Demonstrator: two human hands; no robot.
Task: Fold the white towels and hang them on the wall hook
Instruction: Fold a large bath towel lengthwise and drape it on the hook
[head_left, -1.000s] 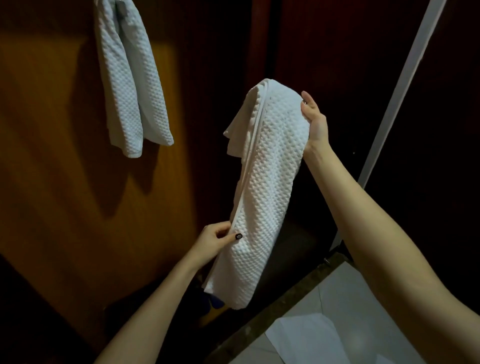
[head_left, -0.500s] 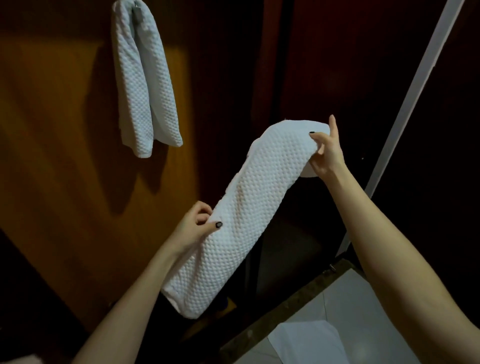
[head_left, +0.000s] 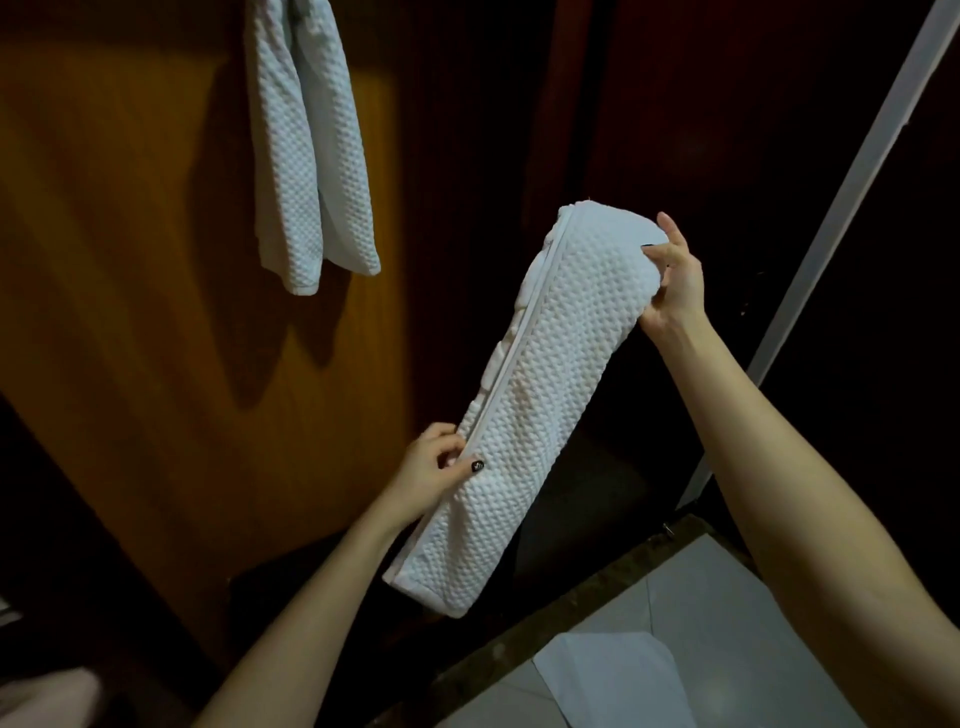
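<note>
A white waffle-weave towel, folded into a long narrow strip, is stretched slantwise in the air between my hands. My right hand grips its upper end at the right. My left hand pinches its left edge lower down, thumb on the front face, and the bottom end hangs free below it. A second white towel hangs doubled over on the wooden wall at the upper left; the hook that holds it is hidden at the frame's top.
An orange-brown wooden wall panel fills the left. Dark panels lie behind the held towel. A white slanted frame bar runs down the right. A pale tiled surface with a dark stone edge and a white sheet is at the bottom right.
The towel went from hanging upright to stretched slantwise, its folded seam edge now turned toward me. My right hand has shifted its grip on the upper end. The view has shifted a little.
</note>
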